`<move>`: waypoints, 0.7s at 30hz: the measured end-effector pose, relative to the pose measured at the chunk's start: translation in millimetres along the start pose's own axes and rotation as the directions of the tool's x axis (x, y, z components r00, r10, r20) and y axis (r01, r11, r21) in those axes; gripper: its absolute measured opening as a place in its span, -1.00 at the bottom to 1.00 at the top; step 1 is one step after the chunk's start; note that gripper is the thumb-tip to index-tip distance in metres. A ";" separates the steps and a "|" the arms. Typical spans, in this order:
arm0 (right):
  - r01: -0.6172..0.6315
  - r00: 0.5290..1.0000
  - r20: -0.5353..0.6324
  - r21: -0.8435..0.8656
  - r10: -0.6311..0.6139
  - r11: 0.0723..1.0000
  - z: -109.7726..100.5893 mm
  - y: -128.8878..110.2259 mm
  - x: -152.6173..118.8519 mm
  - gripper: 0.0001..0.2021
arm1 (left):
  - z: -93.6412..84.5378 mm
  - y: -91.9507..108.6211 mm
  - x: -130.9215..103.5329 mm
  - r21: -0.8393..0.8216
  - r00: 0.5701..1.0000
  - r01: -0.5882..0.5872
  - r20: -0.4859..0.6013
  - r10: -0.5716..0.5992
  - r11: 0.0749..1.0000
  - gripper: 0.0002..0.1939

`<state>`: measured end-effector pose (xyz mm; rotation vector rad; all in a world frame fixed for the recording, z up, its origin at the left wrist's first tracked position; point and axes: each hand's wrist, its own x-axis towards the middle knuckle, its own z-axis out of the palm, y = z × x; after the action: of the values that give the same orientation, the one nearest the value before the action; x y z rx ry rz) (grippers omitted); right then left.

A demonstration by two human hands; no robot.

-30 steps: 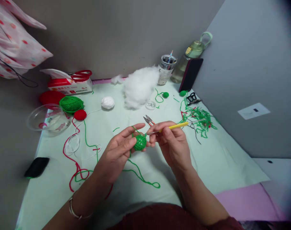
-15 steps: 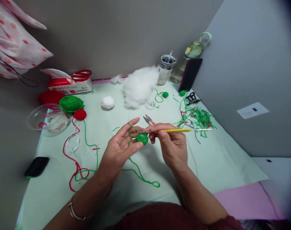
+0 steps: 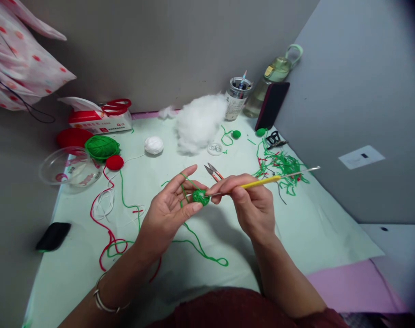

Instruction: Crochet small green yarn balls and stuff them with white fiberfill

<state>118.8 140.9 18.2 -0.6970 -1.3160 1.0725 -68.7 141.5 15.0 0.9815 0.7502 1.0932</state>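
Between the thumb and fingers of my left hand [image 3: 169, 209] is a small round green crochet piece [image 3: 200, 197]. Green yarn [image 3: 190, 181] runs from it over the raised index finger. My right hand [image 3: 251, 200] is closed around the yellow handle of a crochet hook [image 3: 262, 182]. The hook's thin metal end points left and meets the crochet piece; whether it sits in a stitch is too small to tell. Its other metal end sticks out to the right. Just beyond my right fingertips lie thread snips [image 3: 213, 171], partly covered by the hand.
A heap of white stuffing [image 3: 200, 123], a pen cup [image 3: 237, 99], a bottle [image 3: 262, 91] and a phone [image 3: 272, 107] stand at the back. Yarn scraps [image 3: 285, 168] lie right. Green [image 3: 102, 147], red [image 3: 114, 162] and white [image 3: 154, 145] yarn balls sit left, near a clear bowl [image 3: 67, 171].
The hook has tilted, its right end rising and its left tip dropping onto the crochet piece. My right hand has turned with it. The left hand has shifted slightly left.
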 end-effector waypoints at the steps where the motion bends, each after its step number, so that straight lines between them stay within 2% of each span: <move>1: 0.023 1.000 0.010 -0.048 -0.023 0.999 -0.6 -1.0 0.0 -0.81 | 0.0 -0.3 0.0 0.003 1.000 0.004 -0.005 -0.004 1.000 -0.39; 7: 0.179 0.982 0.110 -0.292 -0.153 0.940 -5.3 -5.3 0.3 -0.80 | 1.7 1.3 -0.8 0.061 0.999 0.013 -0.053 -0.010 0.998 -0.38; 11: 0.226 0.968 0.184 -0.342 -0.171 0.912 -7.9 -5.5 2.5 -0.84 | 3.3 0.8 -1.4 0.077 0.996 0.034 -0.088 -0.027 0.996 -0.36; 13: 0.299 0.948 0.220 -0.358 -0.231 0.885 -7.6 -3.4 3.2 -0.84 | 4.1 -0.8 -0.8 0.065 0.994 0.041 -0.100 -0.035 0.997 -0.34; 17: 0.473 0.881 0.255 -0.471 -0.398 0.745 -2.2 2.8 0.6 -0.82 | 8.8 -2.3 0.6 0.033 0.987 0.038 -0.160 -0.032 0.999 -0.30; 21: 0.514 0.843 0.281 -0.676 -0.459 0.529 4.8 1.8 -6.9 -0.78 | 18.6 -0.3 -2.3 0.013 0.965 0.039 -0.260 -0.034 0.999 -0.28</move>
<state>114.3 134.5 14.5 -0.7926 -1.8859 0.0486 -53.0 134.3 22.1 0.8438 0.9886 1.1989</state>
